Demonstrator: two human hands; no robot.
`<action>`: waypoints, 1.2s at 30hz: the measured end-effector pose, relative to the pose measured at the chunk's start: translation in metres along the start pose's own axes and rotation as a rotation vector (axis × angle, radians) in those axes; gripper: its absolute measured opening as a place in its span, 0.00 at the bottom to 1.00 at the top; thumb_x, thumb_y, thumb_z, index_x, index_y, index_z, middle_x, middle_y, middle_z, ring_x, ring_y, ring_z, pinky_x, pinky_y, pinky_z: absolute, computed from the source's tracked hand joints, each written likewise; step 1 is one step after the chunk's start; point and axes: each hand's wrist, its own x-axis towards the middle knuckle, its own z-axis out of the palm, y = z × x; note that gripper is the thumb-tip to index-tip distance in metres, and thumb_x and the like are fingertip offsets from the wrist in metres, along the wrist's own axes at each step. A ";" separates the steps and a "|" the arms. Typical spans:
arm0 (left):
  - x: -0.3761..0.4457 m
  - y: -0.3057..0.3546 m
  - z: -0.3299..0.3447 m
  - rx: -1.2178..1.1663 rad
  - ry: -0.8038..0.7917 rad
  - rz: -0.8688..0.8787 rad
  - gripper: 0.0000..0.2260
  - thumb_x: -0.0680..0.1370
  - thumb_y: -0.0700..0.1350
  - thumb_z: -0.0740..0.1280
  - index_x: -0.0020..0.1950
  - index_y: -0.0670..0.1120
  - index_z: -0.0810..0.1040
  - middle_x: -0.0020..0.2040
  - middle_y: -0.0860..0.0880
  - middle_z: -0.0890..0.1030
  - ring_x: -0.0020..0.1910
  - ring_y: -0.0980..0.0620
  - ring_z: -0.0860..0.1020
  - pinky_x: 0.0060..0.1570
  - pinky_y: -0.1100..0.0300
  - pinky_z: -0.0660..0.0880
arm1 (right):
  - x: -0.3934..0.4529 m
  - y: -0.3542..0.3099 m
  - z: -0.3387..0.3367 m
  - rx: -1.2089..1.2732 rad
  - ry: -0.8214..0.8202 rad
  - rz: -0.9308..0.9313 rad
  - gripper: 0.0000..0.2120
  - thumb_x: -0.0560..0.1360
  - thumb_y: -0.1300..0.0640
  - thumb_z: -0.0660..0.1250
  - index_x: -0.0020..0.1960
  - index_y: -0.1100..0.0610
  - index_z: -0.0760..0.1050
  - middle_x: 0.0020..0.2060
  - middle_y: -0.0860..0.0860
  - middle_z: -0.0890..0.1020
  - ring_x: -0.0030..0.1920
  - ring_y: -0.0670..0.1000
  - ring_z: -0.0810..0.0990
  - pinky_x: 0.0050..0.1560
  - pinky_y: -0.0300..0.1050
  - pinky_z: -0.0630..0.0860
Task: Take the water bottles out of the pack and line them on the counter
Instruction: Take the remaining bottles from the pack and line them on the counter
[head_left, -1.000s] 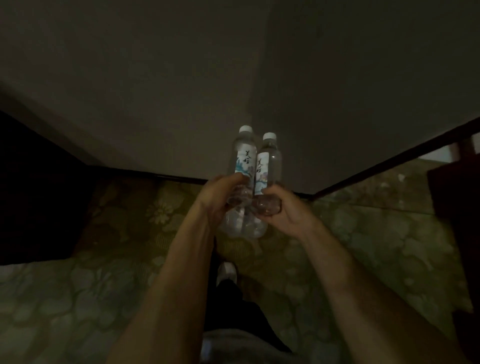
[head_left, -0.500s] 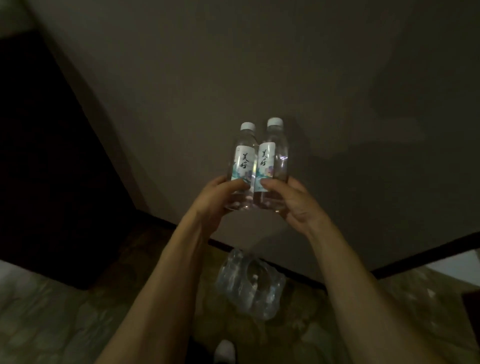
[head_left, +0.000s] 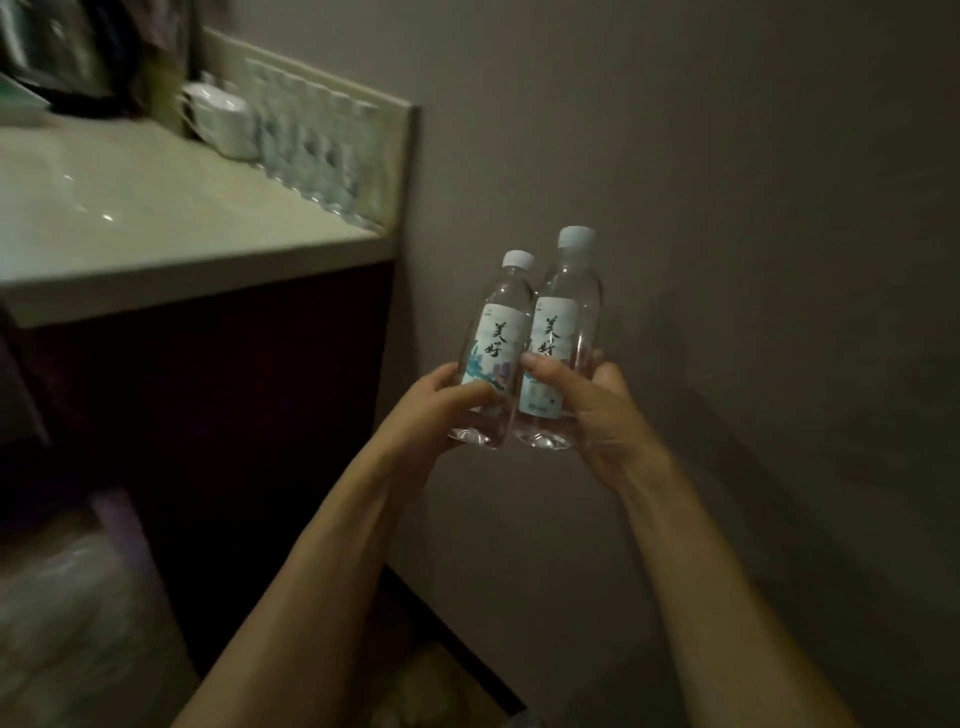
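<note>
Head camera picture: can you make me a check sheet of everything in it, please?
Surface: pale counter, glossy.
Job's things: two water bottles held upright side by side; blurred row of bottles along the counter's back edge.
Clutter: white cups, dark blurred items behind.
Grippers: left hand grips the left bottle; right hand grips the right one.
Cables: nothing seen.
Surroundings: grey wall, dark cabinet front.

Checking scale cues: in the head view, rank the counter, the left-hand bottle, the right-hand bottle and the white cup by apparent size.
1. counter
2. right-hand bottle and left-hand bottle: nearly alike, unranked
3. white cup, though farther away and blurred
</note>
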 end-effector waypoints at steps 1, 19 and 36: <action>0.000 0.010 -0.018 -0.004 0.024 0.027 0.14 0.75 0.38 0.68 0.60 0.41 0.77 0.53 0.39 0.83 0.45 0.44 0.83 0.42 0.56 0.80 | 0.008 -0.003 0.019 -0.016 -0.047 -0.023 0.28 0.67 0.56 0.77 0.63 0.63 0.71 0.54 0.61 0.83 0.51 0.62 0.84 0.49 0.61 0.81; -0.054 0.129 -0.248 0.201 0.236 0.192 0.19 0.74 0.49 0.71 0.62 0.44 0.76 0.51 0.45 0.84 0.47 0.49 0.84 0.39 0.62 0.79 | 0.065 -0.004 0.279 0.087 -0.213 -0.145 0.24 0.71 0.57 0.74 0.62 0.63 0.68 0.50 0.55 0.83 0.51 0.59 0.84 0.50 0.65 0.80; 0.036 0.169 -0.347 0.343 0.392 0.125 0.16 0.73 0.40 0.73 0.60 0.44 0.79 0.53 0.47 0.83 0.49 0.53 0.81 0.41 0.65 0.75 | 0.196 0.022 0.343 -0.064 -0.342 -0.233 0.19 0.71 0.52 0.74 0.59 0.56 0.77 0.54 0.58 0.82 0.53 0.56 0.83 0.52 0.57 0.81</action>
